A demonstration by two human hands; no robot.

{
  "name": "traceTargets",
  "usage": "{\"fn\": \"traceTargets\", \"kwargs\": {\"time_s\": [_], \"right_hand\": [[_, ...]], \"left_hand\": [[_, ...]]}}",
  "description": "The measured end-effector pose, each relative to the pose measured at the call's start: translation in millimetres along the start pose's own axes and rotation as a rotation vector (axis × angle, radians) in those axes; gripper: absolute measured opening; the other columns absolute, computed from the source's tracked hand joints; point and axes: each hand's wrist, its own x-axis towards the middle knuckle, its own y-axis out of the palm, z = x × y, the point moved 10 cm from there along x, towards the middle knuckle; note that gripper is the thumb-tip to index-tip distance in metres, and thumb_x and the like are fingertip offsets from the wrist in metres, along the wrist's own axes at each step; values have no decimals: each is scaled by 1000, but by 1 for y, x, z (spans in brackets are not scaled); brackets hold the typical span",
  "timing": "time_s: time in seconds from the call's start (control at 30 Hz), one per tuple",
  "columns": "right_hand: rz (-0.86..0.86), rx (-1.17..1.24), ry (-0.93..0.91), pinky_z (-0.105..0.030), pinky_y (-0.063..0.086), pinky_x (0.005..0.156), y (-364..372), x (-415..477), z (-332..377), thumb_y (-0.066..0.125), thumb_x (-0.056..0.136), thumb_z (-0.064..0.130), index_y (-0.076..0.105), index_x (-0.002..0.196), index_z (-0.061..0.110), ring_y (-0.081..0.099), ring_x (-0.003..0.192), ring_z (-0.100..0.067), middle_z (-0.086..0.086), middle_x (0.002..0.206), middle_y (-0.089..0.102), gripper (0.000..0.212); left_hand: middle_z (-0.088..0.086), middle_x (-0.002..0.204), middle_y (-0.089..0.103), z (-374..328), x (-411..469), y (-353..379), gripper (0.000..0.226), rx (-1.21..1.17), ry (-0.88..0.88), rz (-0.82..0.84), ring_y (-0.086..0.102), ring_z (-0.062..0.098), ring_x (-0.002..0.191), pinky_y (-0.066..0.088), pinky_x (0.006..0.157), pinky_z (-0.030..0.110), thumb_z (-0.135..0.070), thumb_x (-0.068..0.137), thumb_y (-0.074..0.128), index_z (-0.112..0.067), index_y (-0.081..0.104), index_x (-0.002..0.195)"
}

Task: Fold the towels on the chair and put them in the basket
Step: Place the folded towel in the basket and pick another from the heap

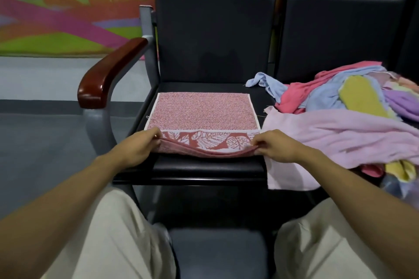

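Nearest the camera are the person's knees in pale trousers (108, 233), with both bare forearms reaching forward over them. The left hand (138, 145) pinches the near left corner of a pink patterned towel (201, 111), its fingers (155, 135) curled on top of the cloth edge. The right hand (274, 146) pinches the near right corner in the same way, fingers (259, 141) bent round the hem. Between the two hands the near edge is lifted off the seat and sags a little in the middle, showing a band of white leaf shapes on dark pink. The rest of the towel lies flat on the black chair seat (204, 169), its far edge close to the backrest (213, 34).

Just right of it, a light pink towel (328, 133) hangs over the seat's front edge, part of a loose pile of towels (353, 97) in pink, blue, yellow and purple on the next seat. To the left stands a brown wooden armrest (108, 72) on a grey frame. Beyond that, a colourful mural (56, 7) covers the wall.
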Motion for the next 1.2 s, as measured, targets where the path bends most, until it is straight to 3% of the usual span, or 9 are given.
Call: {"fn": "traceTargets", "kwargs": {"time_s": [0.2, 0.3, 0.37, 0.47, 0.63, 0.8, 0.93, 1.07, 1.2], "right_hand": [[-305, 409, 170, -25, 50, 67, -41, -2, -32, 68, 87, 8, 69, 85, 18, 63, 69, -11, 3, 75, 68, 11], [-382, 499, 207, -33, 50, 68, -47, -9, -41, 70, 85, 6, 73, 86, 15, 59, 69, -12, 2, 74, 66, 10], [-415, 534, 215, -26, 47, 64, -48, -13, -44, 72, 84, 8, 73, 84, 16, 56, 67, -10, 0, 74, 66, 8], [-399, 594, 229, -18, 43, 56, -49, -17, -42, 74, 83, 15, 74, 83, 11, 52, 58, -3, -2, 68, 63, 4], [-175, 776, 288, -34, 48, 63, -41, -19, -30, 68, 89, 17, 69, 84, 6, 53, 71, -19, -8, 74, 56, 12], [-27, 714, 286, -26, 49, 54, -44, -9, -20, 66, 91, 15, 68, 91, 2, 54, 70, -16, -8, 77, 56, 14], [-132, 671, 262, -25, 47, 53, -57, 18, -30, 65, 91, 12, 69, 91, 4, 54, 71, -17, -9, 80, 58, 9], [-269, 637, 261, -19, 44, 49, -71, 54, -51, 64, 91, 9, 69, 90, 10, 55, 67, -13, -7, 81, 63, 6], [-363, 551, 258, -23, 47, 73, -70, 91, -75, 67, 88, 11, 70, 81, 23, 60, 78, -8, 5, 81, 69, 15]], "left_hand": [[-4, 72, 61, 1, -3, -31, 16, -227, -72, -214, 54, 2, 63, 41, 62, 16, -22, 86, 71, -28, 58, 77], [-7, 65, 54, 1, -16, -28, 33, -216, -65, -128, 52, -6, 58, 40, 59, 9, -17, 76, 79, -36, 53, 77], [-9, 69, 57, 1, -24, -23, 35, -186, -65, -58, 54, -10, 63, 40, 62, 8, -13, 76, 79, -35, 53, 79], [-9, 74, 61, 2, -32, -33, 25, -257, -68, -130, 57, -10, 68, 41, 64, 10, -8, 88, 67, -28, 54, 81], [-11, 76, 63, 4, -42, -56, 17, -477, -96, -305, 55, -2, 68, 45, 63, 13, -11, 98, 51, -25, 56, 89], [-6, 90, 63, 8, -24, -73, 18, -438, -176, -459, 57, 6, 85, 40, 76, 22, -14, 99, 49, -26, 57, 90], [6, 105, 64, 12, 12, -76, 20, -372, -282, -550, 55, 18, 99, 35, 82, 23, -14, 100, 46, -5, 61, 110], [10, 103, 64, 22, 53, -77, 22, -360, -334, -609, 51, 15, 90, 31, 72, 19, -12, 101, 45, -1, 61, 111], [12, 103, 64, 36, 87, -66, 20, -337, -351, -625, 51, 15, 88, 30, 68, 16, -10, 100, 46, -1, 62, 108]]}}
